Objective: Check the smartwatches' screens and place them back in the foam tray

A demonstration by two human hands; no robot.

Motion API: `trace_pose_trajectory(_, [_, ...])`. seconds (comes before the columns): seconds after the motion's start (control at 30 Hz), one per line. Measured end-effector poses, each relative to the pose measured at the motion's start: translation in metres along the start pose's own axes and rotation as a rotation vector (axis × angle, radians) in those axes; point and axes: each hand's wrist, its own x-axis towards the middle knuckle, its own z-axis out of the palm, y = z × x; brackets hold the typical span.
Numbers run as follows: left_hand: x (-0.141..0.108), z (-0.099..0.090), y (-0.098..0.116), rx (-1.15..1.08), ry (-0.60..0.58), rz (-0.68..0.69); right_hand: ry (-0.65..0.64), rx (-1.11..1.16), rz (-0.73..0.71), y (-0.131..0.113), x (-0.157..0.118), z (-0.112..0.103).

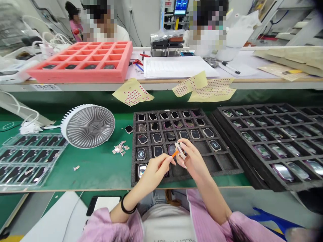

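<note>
Head view: the left hand (156,171) and the right hand (193,163) meet above the lower middle of a black foam tray (164,110). The left thumb and forefinger are closed on a thin orange stick (174,154), which angles up and to the right from the fingertips. The right fingers are curled and pinch a small white piece (179,149) upright between their tips. The orange tip sits against or just beside this piece; the frame does not settle which. Both are directly above the tray's cells, with a dark watch body (172,149) just beneath them.

Other watch bodies (156,137) fill most of the tray's upper cells, while several lower right cells hold none. A second black tray (254,111) lies to the right, full of glossy watch bodies (281,171). To the left on the green mat (101,174) stand a white fan (88,126), a small heap of paper scraps (119,148) and clear plastic trays (30,158). Yellow sticker sheets (132,92) lie along the shelf edge, below a red foam tray (80,62). Two co-workers (106,25) sit at upper middle.
</note>
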Motion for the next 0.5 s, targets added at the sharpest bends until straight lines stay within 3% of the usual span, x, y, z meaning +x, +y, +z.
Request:
trace_pose_trajectory(0.13, [0.006, 0.001, -0.002, -0.107, 0.020, -0.023, -0.056, 0.102, 0.027, 0.003, 0.004, 0.017])
trace_pose_trajectory(0.37, [0.003, -0.005, 0.001, -0.062, 0.030, -0.019, -0.041, 0.090, 0.001, 0.006, 0.007, 0.017])
trace_pose_trajectory(0.5, [0.007, -0.007, 0.000, -0.143, -0.038, -0.029, -0.091, 0.153, 0.036, 0.010, 0.009, 0.020])
